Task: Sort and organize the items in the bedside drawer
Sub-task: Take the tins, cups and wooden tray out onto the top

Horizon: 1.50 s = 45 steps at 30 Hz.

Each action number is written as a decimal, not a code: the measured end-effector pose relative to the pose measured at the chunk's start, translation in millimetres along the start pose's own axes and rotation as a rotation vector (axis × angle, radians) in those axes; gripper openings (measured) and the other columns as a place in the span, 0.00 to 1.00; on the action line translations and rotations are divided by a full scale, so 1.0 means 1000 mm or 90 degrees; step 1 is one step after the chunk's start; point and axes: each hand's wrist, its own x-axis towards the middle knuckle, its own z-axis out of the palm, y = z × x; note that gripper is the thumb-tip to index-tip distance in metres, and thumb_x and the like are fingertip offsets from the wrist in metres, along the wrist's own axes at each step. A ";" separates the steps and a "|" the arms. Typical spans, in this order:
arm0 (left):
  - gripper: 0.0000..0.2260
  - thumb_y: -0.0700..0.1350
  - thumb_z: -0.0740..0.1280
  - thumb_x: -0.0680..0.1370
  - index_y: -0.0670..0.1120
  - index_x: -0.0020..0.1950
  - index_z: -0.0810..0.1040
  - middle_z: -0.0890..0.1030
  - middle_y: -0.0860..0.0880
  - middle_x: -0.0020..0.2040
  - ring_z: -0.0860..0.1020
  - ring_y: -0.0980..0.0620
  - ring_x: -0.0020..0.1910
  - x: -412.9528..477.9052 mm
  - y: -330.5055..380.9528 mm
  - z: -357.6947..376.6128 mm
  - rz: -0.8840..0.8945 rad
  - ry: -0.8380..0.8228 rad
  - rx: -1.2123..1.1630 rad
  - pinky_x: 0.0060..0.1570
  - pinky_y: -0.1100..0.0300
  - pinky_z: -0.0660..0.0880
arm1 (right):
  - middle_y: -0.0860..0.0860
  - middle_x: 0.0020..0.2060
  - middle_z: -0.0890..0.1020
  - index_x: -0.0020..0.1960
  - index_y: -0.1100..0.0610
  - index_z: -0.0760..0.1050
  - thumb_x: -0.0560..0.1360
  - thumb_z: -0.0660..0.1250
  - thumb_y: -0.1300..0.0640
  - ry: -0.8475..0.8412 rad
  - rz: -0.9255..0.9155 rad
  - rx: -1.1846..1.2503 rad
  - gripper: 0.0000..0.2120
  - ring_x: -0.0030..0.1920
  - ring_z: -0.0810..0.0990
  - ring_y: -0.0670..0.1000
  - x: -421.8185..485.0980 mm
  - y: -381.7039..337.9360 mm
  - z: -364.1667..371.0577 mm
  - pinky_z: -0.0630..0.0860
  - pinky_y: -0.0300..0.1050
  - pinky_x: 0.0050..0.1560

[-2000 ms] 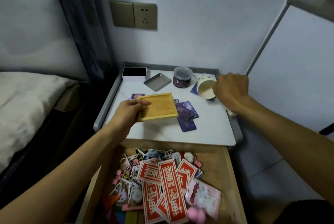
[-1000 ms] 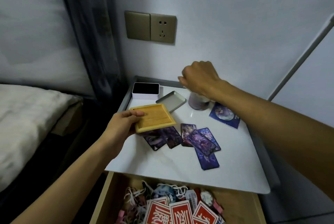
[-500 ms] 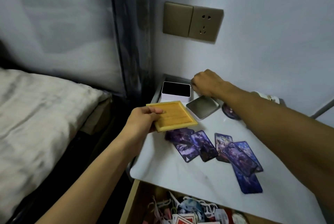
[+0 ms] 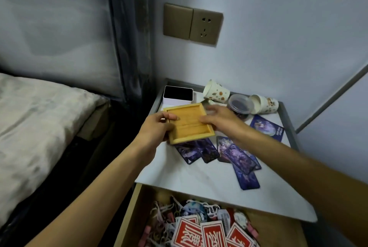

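The red cards (image 4: 213,234) in the open drawer (image 4: 127,215) are showing large white characters, but the bottom edge of the view is cutting them off. The single purple card (image 4: 266,127) near the right rail is carrying small white print, too small to read.

The drawer is holding those red cards on top of a tangle of white and pink bits. On the worktop (image 4: 199,179), a white box (image 4: 178,95) is showing a black inside. A clear lidded tub (image 4: 240,105) is holding something dark purple. One spotted paper cup (image 4: 216,92) is lying tilted behind it and another cup (image 4: 263,104) is lying on its side to the right. More purple cards (image 4: 237,157) are lying fanned and overlapping across the middle.

Your left grip (image 4: 157,129) is grasping the wooden tray (image 4: 188,123), thumb over its left rim, hollow side up. You are holding it above the worktop, just in front of the white box. Your right grip (image 4: 221,121) is released, with fingers stretched toward the tray's right rim; blur is hiding whether they are touching it.
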 end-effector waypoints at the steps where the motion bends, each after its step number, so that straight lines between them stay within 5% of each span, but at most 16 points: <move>1: 0.09 0.31 0.61 0.79 0.43 0.51 0.78 0.75 0.43 0.48 0.74 0.47 0.42 -0.003 -0.001 0.003 -0.001 -0.011 0.013 0.40 0.55 0.74 | 0.58 0.54 0.82 0.64 0.61 0.72 0.77 0.67 0.62 -0.020 0.035 0.075 0.16 0.54 0.82 0.56 -0.011 0.005 0.001 0.79 0.51 0.59; 6: 0.10 0.32 0.62 0.79 0.43 0.55 0.76 0.79 0.40 0.53 0.79 0.46 0.45 -0.003 -0.009 -0.007 0.050 0.061 0.120 0.44 0.53 0.77 | 0.63 0.51 0.83 0.58 0.63 0.78 0.78 0.64 0.65 -0.002 0.143 0.189 0.10 0.50 0.83 0.61 -0.029 0.021 0.014 0.80 0.58 0.55; 9: 0.15 0.39 0.64 0.80 0.44 0.67 0.73 0.77 0.42 0.64 0.77 0.44 0.61 -0.002 -0.015 -0.017 0.173 0.131 0.428 0.60 0.51 0.73 | 0.58 0.42 0.80 0.59 0.66 0.76 0.78 0.62 0.68 0.078 0.125 0.251 0.10 0.38 0.80 0.53 -0.033 0.008 0.009 0.78 0.43 0.31; 13: 0.26 0.55 0.61 0.82 0.46 0.77 0.61 0.63 0.41 0.75 0.62 0.40 0.74 -0.006 -0.048 0.010 0.271 -0.020 0.687 0.71 0.50 0.61 | 0.57 0.45 0.79 0.52 0.61 0.74 0.79 0.63 0.66 0.147 0.124 0.306 0.03 0.44 0.80 0.53 -0.032 0.010 -0.008 0.79 0.45 0.37; 17: 0.32 0.63 0.41 0.81 0.50 0.80 0.37 0.35 0.44 0.79 0.35 0.40 0.78 -0.012 -0.084 0.039 0.269 -0.132 0.907 0.77 0.44 0.39 | 0.59 0.49 0.80 0.57 0.63 0.74 0.80 0.63 0.64 0.148 0.139 0.328 0.07 0.49 0.81 0.56 -0.030 0.023 -0.014 0.81 0.47 0.41; 22: 0.33 0.66 0.41 0.80 0.54 0.80 0.36 0.32 0.45 0.78 0.30 0.43 0.76 -0.019 -0.086 0.047 0.290 -0.198 0.927 0.76 0.45 0.36 | 0.57 0.44 0.79 0.52 0.62 0.73 0.80 0.63 0.64 0.116 0.151 0.334 0.03 0.43 0.80 0.53 -0.018 0.021 -0.006 0.81 0.43 0.32; 24: 0.33 0.66 0.47 0.80 0.54 0.81 0.43 0.35 0.47 0.79 0.34 0.43 0.78 -0.016 -0.085 0.044 0.309 -0.218 0.878 0.77 0.46 0.39 | 0.57 0.42 0.78 0.52 0.62 0.73 0.80 0.62 0.65 0.088 0.160 0.337 0.02 0.42 0.80 0.53 -0.008 0.017 0.004 0.82 0.44 0.32; 26: 0.29 0.62 0.57 0.81 0.52 0.79 0.58 0.53 0.46 0.80 0.53 0.43 0.79 -0.016 -0.076 0.037 0.363 -0.199 0.786 0.76 0.46 0.56 | 0.58 0.44 0.79 0.52 0.62 0.73 0.80 0.62 0.65 0.047 0.157 0.326 0.03 0.44 0.81 0.54 0.002 0.014 0.016 0.83 0.49 0.41; 29: 0.15 0.50 0.62 0.81 0.52 0.67 0.74 0.78 0.47 0.64 0.78 0.46 0.58 -0.021 -0.057 0.013 0.381 -0.151 0.746 0.55 0.49 0.76 | 0.58 0.47 0.80 0.54 0.60 0.74 0.80 0.62 0.64 0.039 0.133 0.291 0.04 0.47 0.81 0.54 0.016 0.010 0.035 0.82 0.48 0.41; 32: 0.09 0.46 0.62 0.79 0.53 0.56 0.80 0.84 0.52 0.51 0.82 0.50 0.48 -0.025 -0.045 -0.016 0.439 0.032 0.756 0.47 0.51 0.78 | 0.60 0.52 0.80 0.55 0.61 0.73 0.80 0.62 0.64 0.027 0.127 0.289 0.05 0.49 0.82 0.56 0.025 0.006 0.054 0.83 0.46 0.37; 36: 0.13 0.47 0.64 0.80 0.48 0.64 0.76 0.79 0.48 0.60 0.79 0.48 0.53 -0.009 -0.043 -0.037 0.456 0.137 0.695 0.50 0.52 0.78 | 0.61 0.50 0.80 0.58 0.62 0.72 0.78 0.56 0.68 -0.009 0.119 0.293 0.12 0.51 0.82 0.59 0.024 0.011 0.074 0.82 0.51 0.49; 38: 0.20 0.54 0.61 0.82 0.47 0.72 0.69 0.73 0.45 0.67 0.76 0.45 0.61 -0.003 -0.049 -0.034 0.443 0.065 0.774 0.59 0.51 0.74 | 0.63 0.45 0.80 0.54 0.65 0.74 0.72 0.56 0.69 -0.017 0.073 0.217 0.14 0.52 0.80 0.64 0.020 0.019 0.078 0.80 0.55 0.54; 41: 0.32 0.65 0.50 0.81 0.49 0.80 0.53 0.60 0.42 0.78 0.59 0.44 0.77 0.003 -0.061 -0.022 0.318 -0.032 0.932 0.75 0.49 0.52 | 0.56 0.45 0.81 0.57 0.60 0.78 0.73 0.59 0.66 -0.013 -0.046 -0.070 0.15 0.51 0.79 0.58 0.012 0.032 0.075 0.77 0.52 0.53; 45: 0.34 0.67 0.43 0.80 0.51 0.81 0.48 0.53 0.43 0.80 0.51 0.46 0.80 0.007 -0.062 -0.023 0.261 -0.043 1.000 0.77 0.46 0.42 | 0.51 0.75 0.59 0.76 0.52 0.62 0.81 0.60 0.45 -0.006 -0.237 -0.551 0.26 0.73 0.56 0.53 -0.001 0.061 0.061 0.57 0.51 0.72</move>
